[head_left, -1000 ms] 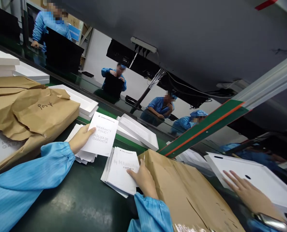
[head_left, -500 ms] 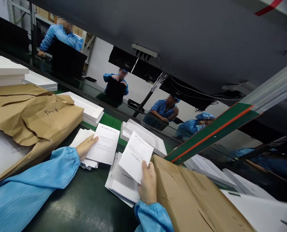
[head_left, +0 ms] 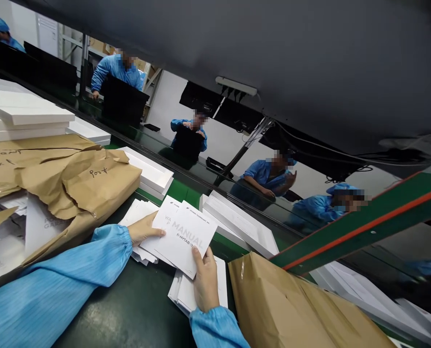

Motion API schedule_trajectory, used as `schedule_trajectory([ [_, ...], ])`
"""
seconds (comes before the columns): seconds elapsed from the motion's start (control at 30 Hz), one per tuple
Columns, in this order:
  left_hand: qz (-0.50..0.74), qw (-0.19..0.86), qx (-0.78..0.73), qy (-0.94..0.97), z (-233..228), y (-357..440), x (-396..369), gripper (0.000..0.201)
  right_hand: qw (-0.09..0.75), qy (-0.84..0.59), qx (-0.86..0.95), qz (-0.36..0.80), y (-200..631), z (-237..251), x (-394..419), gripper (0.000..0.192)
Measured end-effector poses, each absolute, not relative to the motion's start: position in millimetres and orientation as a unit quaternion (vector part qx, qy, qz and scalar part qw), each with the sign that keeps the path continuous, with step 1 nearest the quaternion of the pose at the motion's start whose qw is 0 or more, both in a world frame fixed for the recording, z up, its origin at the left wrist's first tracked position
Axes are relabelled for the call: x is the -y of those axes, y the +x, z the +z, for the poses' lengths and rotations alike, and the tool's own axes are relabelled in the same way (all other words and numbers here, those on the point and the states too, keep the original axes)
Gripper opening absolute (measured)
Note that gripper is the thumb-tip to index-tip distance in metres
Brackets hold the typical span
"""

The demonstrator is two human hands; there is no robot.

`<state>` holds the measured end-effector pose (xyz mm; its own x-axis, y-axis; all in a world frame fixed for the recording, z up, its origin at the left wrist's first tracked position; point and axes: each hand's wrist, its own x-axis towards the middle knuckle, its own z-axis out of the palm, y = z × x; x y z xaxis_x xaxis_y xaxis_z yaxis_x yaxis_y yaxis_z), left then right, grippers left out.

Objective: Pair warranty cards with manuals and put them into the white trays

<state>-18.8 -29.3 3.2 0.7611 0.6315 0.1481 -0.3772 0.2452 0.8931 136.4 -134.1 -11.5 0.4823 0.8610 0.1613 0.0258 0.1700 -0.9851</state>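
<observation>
My right hand (head_left: pixel 205 282) grips a white booklet printed MANUAL (head_left: pixel 186 239) by its lower corner. It lies over a white warranty leaflet (head_left: pixel 164 221) that my left hand (head_left: pixel 142 229) holds from the left; only the leaflet's upper left edge shows. Beneath the left hand lies a loose pile of white leaflets (head_left: pixel 137 212) on the dark green bench top (head_left: pixel 128 309). Under the right hand is a stack of white manuals (head_left: pixel 186 295).
Torn brown paper wrapping (head_left: pixel 66 183) lies at left over more printed sheets, with another brown wrapper (head_left: pixel 288 309) at right. Flat white boxes (head_left: pixel 237 222) sit on the conveyor behind. Several people in blue coats work across the line. A green and orange rail (head_left: pixel 364 222) crosses at right.
My right hand lifted a manual off its stack and carried it left onto the warranty leaflet in my left hand. The view swung left; another person's hand at right is gone.
</observation>
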Motion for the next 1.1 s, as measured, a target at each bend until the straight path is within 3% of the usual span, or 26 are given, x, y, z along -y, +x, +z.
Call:
schedule_trajectory([
  [0.33,0.411,0.777,-0.1,0.466,-10.4,-10.9,28.3,0.061,0.546,-0.573,0.418,0.446,137.3,-5.8,138.7,0.044],
  [0.5,0.333,0.749,-0.073,0.569,-7.6,-13.2,28.9,0.045,0.617,-0.574,0.346,0.412,134.3,-5.8,136.6,0.049],
  [0.63,0.271,0.73,-0.098,0.619,-7.4,-13.1,27.4,0.043,0.634,-0.554,0.332,0.426,133.0,-3.5,137.7,0.048],
  [1.1,0.321,0.769,-0.13,0.538,-9.9,-10.8,28.6,0.051,0.634,-0.535,0.332,0.448,133.5,-3.3,138.1,0.047],
])
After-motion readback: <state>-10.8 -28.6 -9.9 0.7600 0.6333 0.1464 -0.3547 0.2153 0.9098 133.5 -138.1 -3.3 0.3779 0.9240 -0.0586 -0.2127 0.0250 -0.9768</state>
